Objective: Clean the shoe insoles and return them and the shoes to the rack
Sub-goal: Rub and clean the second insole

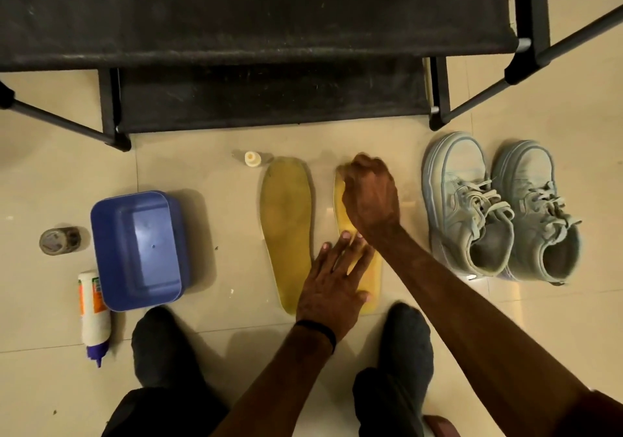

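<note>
Two yellow insoles lie side by side on the tiled floor. The left insole point(286, 227) is untouched. My left hand point(332, 285) presses flat, fingers spread, on the heel half of the right insole point(373, 268). My right hand point(369, 194) is curled and motion-blurred over that insole's toe end, and whatever is under its fingers is hidden. A pair of pale grey-blue sneakers point(468, 207) point(539, 214) stands to the right, toes toward the black shoe rack point(236, 99).
A blue plastic tub point(140, 251) sits on the floor at left, with a white squeeze bottle point(92, 312) lying beside it and a small round jar point(59, 240). A small pale cap or bottle point(252, 159) stands by the left insole's toe. My dark-socked feet point(158, 345) point(408, 342) are below.
</note>
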